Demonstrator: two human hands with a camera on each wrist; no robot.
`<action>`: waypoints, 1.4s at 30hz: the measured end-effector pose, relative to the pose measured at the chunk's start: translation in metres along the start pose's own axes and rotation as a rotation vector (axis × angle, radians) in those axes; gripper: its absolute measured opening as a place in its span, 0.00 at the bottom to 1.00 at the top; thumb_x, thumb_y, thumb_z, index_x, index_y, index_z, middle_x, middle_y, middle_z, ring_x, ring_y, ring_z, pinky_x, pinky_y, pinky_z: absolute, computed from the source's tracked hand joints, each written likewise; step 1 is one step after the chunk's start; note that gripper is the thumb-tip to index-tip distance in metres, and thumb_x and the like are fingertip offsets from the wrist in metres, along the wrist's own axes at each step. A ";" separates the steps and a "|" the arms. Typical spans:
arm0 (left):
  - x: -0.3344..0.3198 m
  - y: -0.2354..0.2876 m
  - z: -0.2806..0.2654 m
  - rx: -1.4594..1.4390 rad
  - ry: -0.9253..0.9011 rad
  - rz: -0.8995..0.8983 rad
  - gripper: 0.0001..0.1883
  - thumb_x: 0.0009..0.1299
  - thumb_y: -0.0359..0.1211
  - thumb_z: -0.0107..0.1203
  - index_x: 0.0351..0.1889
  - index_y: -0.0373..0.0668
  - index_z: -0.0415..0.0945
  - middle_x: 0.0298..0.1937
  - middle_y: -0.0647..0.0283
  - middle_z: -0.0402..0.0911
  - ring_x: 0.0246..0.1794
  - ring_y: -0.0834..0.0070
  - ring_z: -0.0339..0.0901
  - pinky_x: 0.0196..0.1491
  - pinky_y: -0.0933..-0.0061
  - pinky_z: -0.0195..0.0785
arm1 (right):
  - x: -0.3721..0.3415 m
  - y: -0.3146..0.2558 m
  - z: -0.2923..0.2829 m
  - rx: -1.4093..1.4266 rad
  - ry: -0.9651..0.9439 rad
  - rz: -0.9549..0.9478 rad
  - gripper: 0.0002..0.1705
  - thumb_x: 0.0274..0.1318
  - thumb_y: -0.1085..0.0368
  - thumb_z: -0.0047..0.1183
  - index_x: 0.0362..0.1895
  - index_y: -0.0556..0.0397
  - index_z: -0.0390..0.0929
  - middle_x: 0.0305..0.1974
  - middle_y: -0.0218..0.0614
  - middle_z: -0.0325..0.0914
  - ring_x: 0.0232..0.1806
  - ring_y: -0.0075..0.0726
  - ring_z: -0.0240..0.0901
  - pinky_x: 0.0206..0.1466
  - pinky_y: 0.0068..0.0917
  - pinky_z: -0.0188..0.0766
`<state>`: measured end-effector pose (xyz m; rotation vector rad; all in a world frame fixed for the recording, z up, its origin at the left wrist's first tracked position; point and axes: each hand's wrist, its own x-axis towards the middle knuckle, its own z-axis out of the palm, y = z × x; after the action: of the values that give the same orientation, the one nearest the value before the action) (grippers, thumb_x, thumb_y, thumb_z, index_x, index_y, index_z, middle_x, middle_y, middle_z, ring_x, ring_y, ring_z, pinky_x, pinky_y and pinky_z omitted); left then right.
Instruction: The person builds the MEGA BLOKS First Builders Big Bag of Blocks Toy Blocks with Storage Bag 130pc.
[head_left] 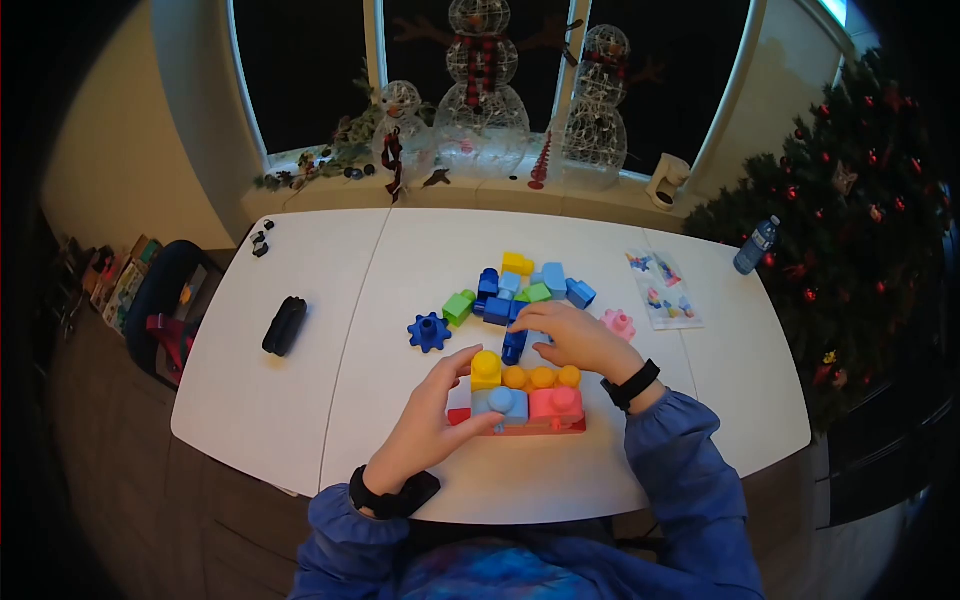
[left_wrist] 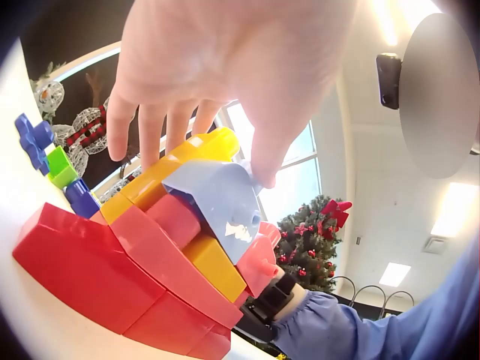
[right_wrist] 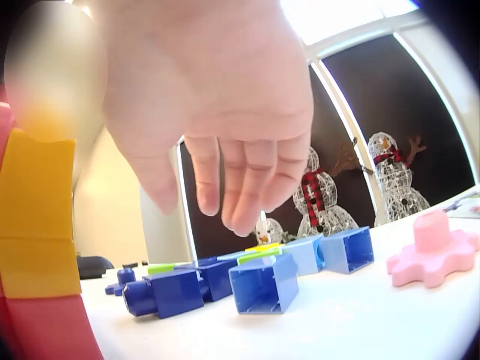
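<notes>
A built stack of blocks stands near the table's front, with yellow, light blue and pink blocks over a red base. My left hand is at its left end, the thumb against the light blue block and the fingers extended along the far side by the yellow blocks. Above the loose blocks hangs my right hand, fingers loosely bent and nothing between them. Below it in the right wrist view lie a dark blue block and a hollow blue block.
Behind the stack are more loose blocks, including green and yellow. A blue gear and pink gear flank them. A black case lies left; a picture sheet and bottle are right.
</notes>
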<state>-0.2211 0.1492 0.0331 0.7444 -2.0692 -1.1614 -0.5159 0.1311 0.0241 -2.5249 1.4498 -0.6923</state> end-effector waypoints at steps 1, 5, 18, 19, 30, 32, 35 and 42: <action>0.000 -0.001 0.000 0.009 0.001 0.008 0.45 0.64 0.36 0.76 0.77 0.41 0.62 0.69 0.51 0.76 0.70 0.59 0.75 0.74 0.57 0.65 | 0.004 0.001 0.004 -0.054 -0.007 -0.114 0.20 0.54 0.71 0.64 0.53 0.47 0.84 0.56 0.37 0.82 0.55 0.46 0.80 0.53 0.38 0.78; 0.000 -0.003 -0.001 0.028 0.005 0.034 0.44 0.64 0.37 0.76 0.76 0.41 0.63 0.67 0.51 0.77 0.69 0.59 0.75 0.74 0.58 0.64 | 0.012 0.010 0.020 -0.085 -0.165 -0.031 0.24 0.49 0.74 0.62 0.53 0.44 0.84 0.57 0.32 0.81 0.59 0.48 0.77 0.57 0.39 0.76; 0.000 -0.004 -0.001 0.019 0.007 0.052 0.44 0.64 0.38 0.76 0.76 0.42 0.64 0.67 0.51 0.78 0.68 0.57 0.76 0.74 0.57 0.64 | 0.004 -0.024 -0.026 0.334 -0.003 0.152 0.26 0.53 0.75 0.62 0.58 0.49 0.80 0.52 0.38 0.76 0.59 0.43 0.76 0.64 0.37 0.74; 0.000 -0.004 -0.001 0.023 0.008 0.054 0.44 0.64 0.38 0.76 0.76 0.42 0.64 0.67 0.51 0.78 0.68 0.57 0.76 0.74 0.57 0.64 | 0.003 -0.028 -0.030 0.381 0.018 0.169 0.26 0.54 0.75 0.62 0.59 0.49 0.80 0.52 0.38 0.75 0.60 0.43 0.76 0.65 0.37 0.74; 0.000 -0.007 -0.001 0.014 0.004 0.052 0.44 0.64 0.37 0.76 0.76 0.42 0.63 0.67 0.52 0.78 0.69 0.57 0.77 0.73 0.56 0.65 | -0.020 -0.064 -0.029 0.708 0.126 0.203 0.23 0.52 0.69 0.73 0.51 0.54 0.78 0.48 0.36 0.82 0.54 0.34 0.81 0.63 0.32 0.74; 0.000 -0.006 -0.001 0.017 0.006 0.048 0.44 0.64 0.37 0.76 0.76 0.43 0.63 0.67 0.52 0.78 0.69 0.57 0.77 0.73 0.56 0.66 | -0.020 -0.067 -0.031 0.610 0.098 0.165 0.21 0.52 0.66 0.75 0.48 0.55 0.80 0.47 0.37 0.84 0.53 0.35 0.82 0.62 0.31 0.74; 0.000 -0.005 -0.001 0.017 0.005 0.041 0.45 0.64 0.37 0.76 0.77 0.43 0.63 0.67 0.52 0.78 0.68 0.57 0.77 0.72 0.56 0.66 | -0.020 -0.065 -0.033 0.605 0.076 0.147 0.18 0.54 0.63 0.75 0.43 0.57 0.82 0.45 0.39 0.87 0.51 0.36 0.83 0.59 0.30 0.74; 0.000 -0.005 -0.001 0.019 0.000 0.027 0.45 0.63 0.38 0.76 0.77 0.44 0.63 0.67 0.53 0.78 0.68 0.58 0.77 0.72 0.57 0.67 | -0.021 -0.059 -0.032 0.665 0.020 0.236 0.15 0.60 0.60 0.71 0.40 0.57 0.83 0.46 0.42 0.88 0.52 0.37 0.83 0.57 0.30 0.74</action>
<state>-0.2198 0.1460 0.0292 0.7229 -2.0865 -1.1284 -0.4937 0.1826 0.0667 -1.8180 1.2244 -0.9596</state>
